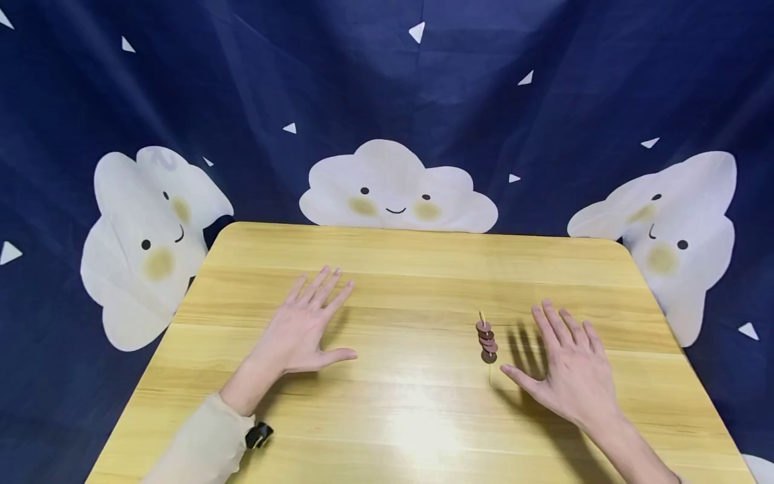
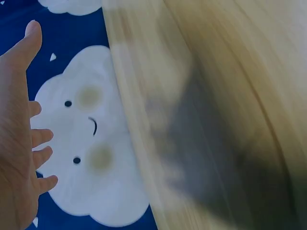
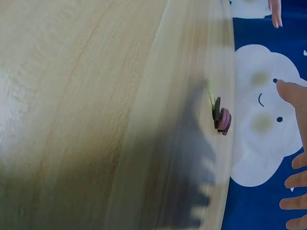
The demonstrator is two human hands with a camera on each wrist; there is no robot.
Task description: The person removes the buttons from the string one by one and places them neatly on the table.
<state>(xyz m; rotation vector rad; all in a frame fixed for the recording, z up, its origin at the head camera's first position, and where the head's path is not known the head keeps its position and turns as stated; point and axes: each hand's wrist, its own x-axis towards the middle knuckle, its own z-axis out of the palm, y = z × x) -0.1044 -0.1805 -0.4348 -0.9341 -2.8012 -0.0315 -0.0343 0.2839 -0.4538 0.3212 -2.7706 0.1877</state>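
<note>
Right hand [image 1: 571, 370]: yours, fingers spread wide, holding nothing, just right of the thin wooden skewer threaded with brown and purple discs [image 1: 486, 341], lying on the pale wooden worktop [image 1: 399, 269]. Left hand [image 1: 302, 329]: spread, empty, well left.

Bright, even light; glare on the table [image 1: 423, 430]; left wrist view motion-blurred.

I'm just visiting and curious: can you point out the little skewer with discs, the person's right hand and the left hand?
skewer with discs [image 1: 486, 341], head view, on the stacked discs.
right hand [image 1: 571, 373], head view, back of the hand.
left hand [image 1: 299, 333], head view, back of the hand.
</note>
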